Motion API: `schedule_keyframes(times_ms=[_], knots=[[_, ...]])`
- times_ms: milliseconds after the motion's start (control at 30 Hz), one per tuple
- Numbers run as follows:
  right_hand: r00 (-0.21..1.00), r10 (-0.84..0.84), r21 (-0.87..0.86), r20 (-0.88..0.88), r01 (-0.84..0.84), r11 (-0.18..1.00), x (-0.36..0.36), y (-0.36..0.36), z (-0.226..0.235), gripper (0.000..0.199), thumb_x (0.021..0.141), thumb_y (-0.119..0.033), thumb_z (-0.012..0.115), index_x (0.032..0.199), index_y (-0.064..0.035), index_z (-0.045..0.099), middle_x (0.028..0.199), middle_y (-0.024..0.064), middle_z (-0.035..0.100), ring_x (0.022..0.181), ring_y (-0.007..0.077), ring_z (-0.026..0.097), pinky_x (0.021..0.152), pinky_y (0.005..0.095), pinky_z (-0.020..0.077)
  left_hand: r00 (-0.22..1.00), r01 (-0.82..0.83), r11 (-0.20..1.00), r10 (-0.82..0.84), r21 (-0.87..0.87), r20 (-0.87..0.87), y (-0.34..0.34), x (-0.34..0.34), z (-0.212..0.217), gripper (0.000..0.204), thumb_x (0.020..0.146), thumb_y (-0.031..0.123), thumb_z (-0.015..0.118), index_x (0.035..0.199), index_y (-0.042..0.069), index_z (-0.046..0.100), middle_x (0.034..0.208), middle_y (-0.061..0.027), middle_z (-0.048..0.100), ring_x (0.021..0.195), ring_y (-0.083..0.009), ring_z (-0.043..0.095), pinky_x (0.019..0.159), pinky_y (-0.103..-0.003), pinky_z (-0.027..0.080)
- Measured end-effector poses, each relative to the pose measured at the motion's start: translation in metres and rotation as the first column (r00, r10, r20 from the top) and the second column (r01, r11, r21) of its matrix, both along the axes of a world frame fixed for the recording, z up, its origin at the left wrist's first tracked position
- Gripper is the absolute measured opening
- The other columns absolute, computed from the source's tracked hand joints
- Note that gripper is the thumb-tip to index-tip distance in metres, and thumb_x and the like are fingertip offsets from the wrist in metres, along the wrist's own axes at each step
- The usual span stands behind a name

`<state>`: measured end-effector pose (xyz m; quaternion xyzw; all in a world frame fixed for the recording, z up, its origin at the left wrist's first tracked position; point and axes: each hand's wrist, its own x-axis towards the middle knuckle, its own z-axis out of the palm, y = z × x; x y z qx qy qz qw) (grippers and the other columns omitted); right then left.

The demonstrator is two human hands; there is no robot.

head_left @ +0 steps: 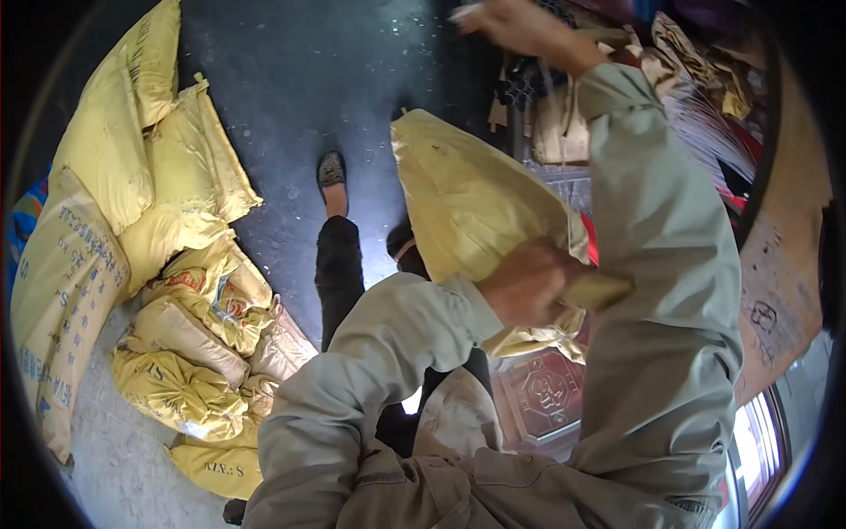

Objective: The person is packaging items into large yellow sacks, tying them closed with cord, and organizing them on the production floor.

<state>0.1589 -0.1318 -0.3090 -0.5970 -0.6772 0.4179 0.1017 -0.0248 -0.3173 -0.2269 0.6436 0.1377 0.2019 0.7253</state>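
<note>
Bare, curled left hand point(531, 284) is being held across the body, bare right hand point(515, 26) is being held far forward

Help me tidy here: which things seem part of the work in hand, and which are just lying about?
Apparently in use:
- yellow sack, at the left hand
- small pale item, blurred, in the right hand

Apparently lying about:
- upright yellow sacks, left
- bundled yellow bags, below them
- brown panel, right

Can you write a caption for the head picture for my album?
Left hand at a yellow sack, right hand outstretched with something white, more sacks heaped at left.
</note>
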Motion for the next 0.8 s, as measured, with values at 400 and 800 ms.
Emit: schedule_keyframes(times_ms=[400,800], knots=[[0.514,0.616,0.252,-0.597,-0.609,0.752,-0.296,-0.192,0.048,0.023,0.068,-0.030,0.057,0.056,-0.0107,0.060,0.056,0.0083,0.056,0.050,0.0235,0.056,0.041,0.0373,0.0406,0.663,-0.250,0.956,0.285,0.154,-0.693,-0.009,0.030,-0.012,0.026,0.071,0.018,0.059,0.093,0.005,0.058,0.076,-0.0188,0.060,0.071,-0.0349,0.058,0.065,-0.041,0.045],[0.710,-0.012,0.096,-0.704,0.111,0.989,-0.194,-0.239,0.287,0.038,0.078,-0.009,0.051,0.114,0.0006,0.047,0.104,0.0116,0.051,0.097,0.0236,0.049,0.089,0.0358,0.0382,0.513,-0.681,0.708,0.644,0.189,-0.567,-0.027,0.051,-0.021,0.021,0.078,0.015,0.054,0.089,-0.003,0.058,0.075,-0.0225,0.058,0.073,-0.0387,0.056,0.061,-0.040,0.043]])
